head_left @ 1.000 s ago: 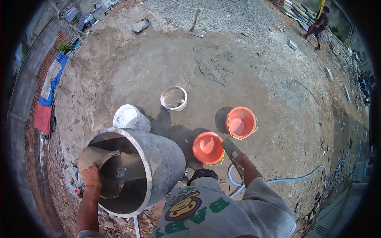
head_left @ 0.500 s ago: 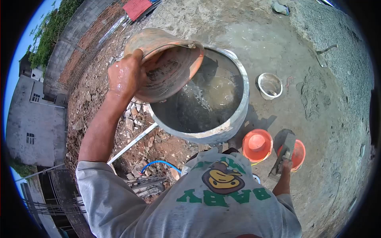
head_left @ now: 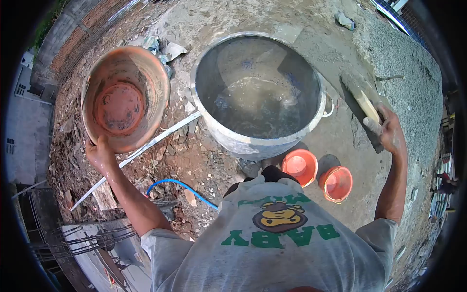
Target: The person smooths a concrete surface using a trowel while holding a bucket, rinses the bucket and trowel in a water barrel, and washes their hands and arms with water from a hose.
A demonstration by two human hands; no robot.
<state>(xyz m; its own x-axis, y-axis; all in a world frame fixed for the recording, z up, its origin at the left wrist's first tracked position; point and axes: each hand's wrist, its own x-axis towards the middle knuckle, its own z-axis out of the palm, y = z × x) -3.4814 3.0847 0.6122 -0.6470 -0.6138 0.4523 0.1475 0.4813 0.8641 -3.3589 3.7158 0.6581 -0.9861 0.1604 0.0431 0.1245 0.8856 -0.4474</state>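
Note:
My left hand (head_left: 100, 155) grips the near rim of a wide orange basin (head_left: 158, 92), its inside smeared with grey cement. The basin hangs tilted toward me, left of a large grey tub (head_left: 228, 130) and apart from it. Murky, rippled water (head_left: 260, 109) lies in the bottom of the tub. To the tub's right, my right hand (head_left: 389, 134) is closed round the pale handle of a plastering float (head_left: 362, 104). The float's long flat board is coated in grey mortar and held above the ground.
Two small orange buckets (head_left: 299, 166) stand between my body and the tub. A white pipe (head_left: 168, 131) and a blue hose (head_left: 182, 184) cross the rubble at left. Gravel (head_left: 418, 92) is heaped at right; rebar (head_left: 87, 243) lies lower left.
The basin has moved left, away from over the tub, and its inside now faces me. My right hand has swung outward and forward with the float. Splashing in the tub has eased.

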